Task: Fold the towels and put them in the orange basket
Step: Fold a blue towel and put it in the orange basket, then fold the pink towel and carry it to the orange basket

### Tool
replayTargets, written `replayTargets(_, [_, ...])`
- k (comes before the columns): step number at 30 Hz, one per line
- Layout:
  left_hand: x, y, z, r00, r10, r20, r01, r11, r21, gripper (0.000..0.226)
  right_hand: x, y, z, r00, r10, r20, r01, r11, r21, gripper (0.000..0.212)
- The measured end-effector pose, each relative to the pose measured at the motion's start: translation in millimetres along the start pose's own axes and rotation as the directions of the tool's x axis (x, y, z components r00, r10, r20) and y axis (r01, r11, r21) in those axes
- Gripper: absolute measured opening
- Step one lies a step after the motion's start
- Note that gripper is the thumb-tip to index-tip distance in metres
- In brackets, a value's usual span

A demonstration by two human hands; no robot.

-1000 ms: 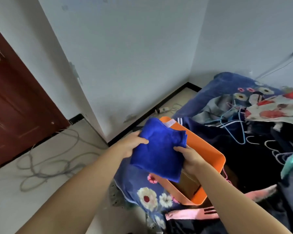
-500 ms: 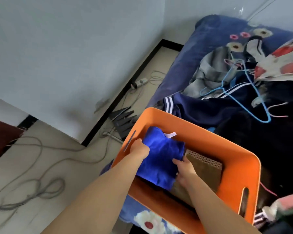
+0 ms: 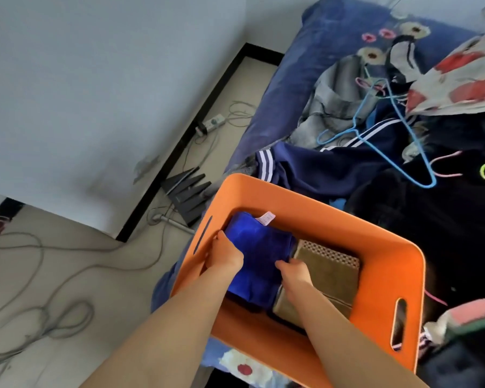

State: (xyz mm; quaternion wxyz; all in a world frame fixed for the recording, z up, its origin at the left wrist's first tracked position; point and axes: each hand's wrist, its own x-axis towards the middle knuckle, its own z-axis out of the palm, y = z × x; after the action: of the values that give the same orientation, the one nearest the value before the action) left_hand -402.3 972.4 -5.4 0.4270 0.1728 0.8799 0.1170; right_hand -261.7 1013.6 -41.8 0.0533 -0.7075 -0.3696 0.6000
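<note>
Both hands are reaching into the orange plastic basket sitting on the bed. The left hand and the right hand are each gripping an edge of the folded blue terry towel, seating it beside a folded brown towel already lying inside. Two towels look done; I cannot tell whether further towels are waiting among the clothes on the bed.

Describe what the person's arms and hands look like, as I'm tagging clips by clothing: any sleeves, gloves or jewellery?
Both forearms are bare as far as the frame shows, with no sleeve in view. The left hand and right hand wear no gloves. No watch, bracelet or ring is visible, though most of the fingers are hidden from this angle.
</note>
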Motion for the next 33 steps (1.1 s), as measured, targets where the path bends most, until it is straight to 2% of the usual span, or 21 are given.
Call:
replayTargets(3, [-30.3, 9.4, -22.0, 1.000, 0.019, 0.003, -0.019, 1.000, -0.014, 0.066, -30.7, -34.5, -11.4, 0.999, -0.051, -0.009, 0.050, 0.990, -0.131, 0.005])
replayTargets(4, [-40.5, 10.7, -31.3, 0.999, 0.032, 0.009, -0.032, 0.999, -0.012, 0.061, -43.1, -47.1, -13.8, 0.996, -0.085, 0.012, 0.086, 0.983, -0.162, 0.011])
replayTargets(6, [-62.8, 15.8, -50.7, 0.997, 0.075, 0.024, -0.075, 0.997, -0.018, 0.047, -62.0, -70.2, -18.1, 0.987, -0.137, 0.082, 0.151, 0.964, -0.219, 0.037])
replayTargets(9, [-99.7, 21.1, -77.4, 0.989, 0.143, -0.023, -0.144, 0.988, -0.055, 0.043, -104.6, -108.8, -23.0, 0.937, -0.284, 0.203, 0.339, 0.879, -0.336, 0.029])
replayTargets(12, [-142.0, 25.3, -106.9, 0.971, 0.197, -0.136, -0.205, 0.977, -0.050, 0.042, -159.9, -143.7, -22.7, 0.798, -0.506, 0.327, 0.600, 0.622, -0.503, 0.026])
replayTargets(15, [-182.1, 16.8, -136.4, 0.935, 0.196, -0.297, -0.219, 0.975, -0.047, 0.036, -209.1, -160.9, -15.7, 0.639, -0.590, 0.493, 0.737, 0.285, -0.613, 0.028])
replayTargets(17, [-217.8, -5.7, -152.9, 0.902, 0.149, -0.405, -0.191, 0.979, -0.066, 0.033, -249.8, -162.1, -8.9, 0.525, -0.571, 0.631, 0.801, 0.079, -0.594, 0.029])
replayTargets(19, [-242.1, -25.9, -163.4, 0.882, 0.126, -0.454, -0.161, 0.986, -0.038, 0.029, -281.1, -160.5, -3.6, 0.442, -0.519, 0.732, 0.806, -0.128, -0.578, 0.029])
replayTargets(20, [-267.7, -49.2, -163.4, 0.861, 0.075, -0.504, -0.126, 0.990, -0.068, 0.028, -308.7, -149.7, -0.1, 0.382, -0.473, 0.794, 0.790, -0.277, -0.546, 0.030])
replayTargets(23, [-309.2, -80.2, -169.8, 0.813, -0.026, -0.581, -0.069, 0.988, -0.140, 0.028, -353.5, -138.1, 14.7, 0.290, -0.420, 0.860, 0.696, -0.524, -0.491, 0.034])
replayTargets(27, [-376.9, -137.5, -170.8, 0.730, -0.205, -0.652, 0.015, 0.959, -0.284, 0.028, -430.4, -92.0, 43.2, 0.186, -0.261, 0.947, 0.616, -0.720, -0.320, 0.035])
replayTargets(33, [-499.0, -247.9, -135.3, 0.547, -0.480, -0.686, 0.137, 0.859, -0.493, 0.030, -535.6, 30.8, 64.4, -0.084, -0.003, 0.996, 0.481, -0.876, 0.038, 0.029])
